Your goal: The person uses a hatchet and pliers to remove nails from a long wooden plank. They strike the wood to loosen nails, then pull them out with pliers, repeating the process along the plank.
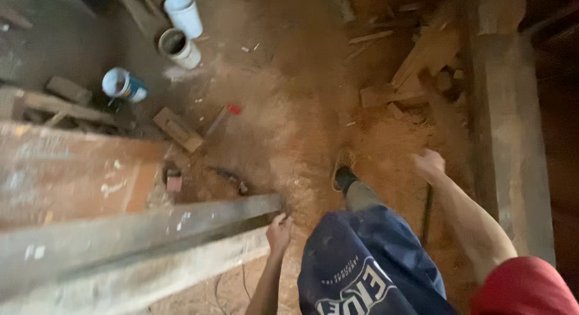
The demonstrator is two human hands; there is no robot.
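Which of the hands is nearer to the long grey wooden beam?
Left. The left hand touches the end of the long grey beam; whether it grips is unclear. The right hand hangs far off, above sawdust.

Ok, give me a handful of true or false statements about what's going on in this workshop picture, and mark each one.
1. The left hand rests at the end of a long grey wooden beam. True.
2. The right hand grips a hammer. False: it hangs free over the sawdust, and nothing shows in it.
3. The floor is covered in reddish sawdust. True.
4. Three cans or buckets lie at the upper left. True.
5. The person wears green trousers. False: the shorts are dark blue.
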